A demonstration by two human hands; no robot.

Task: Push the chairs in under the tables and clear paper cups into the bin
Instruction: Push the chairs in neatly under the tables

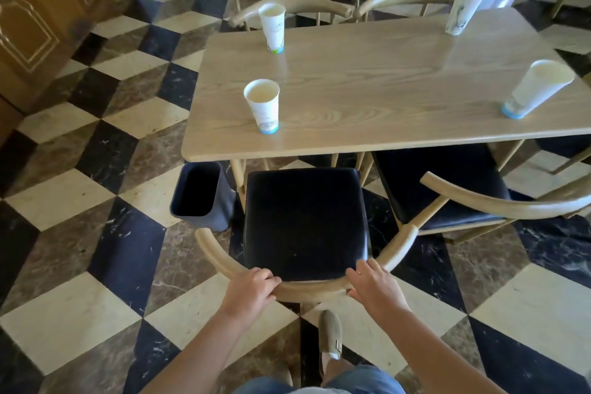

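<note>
A wooden chair with a black seat (305, 221) stands pulled out in front of a light wooden table (377, 83). Both hands grip its curved backrest: my left hand (251, 289) on the left part, my right hand (374, 286) on the right. Several white paper cups stand upright on the table: near left (263, 105), far left (272, 27), far right (463, 9), near right (534, 89). A dark grey bin (200, 193) sits on the floor beside the table's near-left leg, left of the chair.
A second black-seated chair (447, 189) stands angled at the right, partly under the table. Two more chairs (297, 6) are on the far side. A wooden cabinet (41, 16) fills the left. The floor is checkered marble; my foot (331, 334) is behind the chair.
</note>
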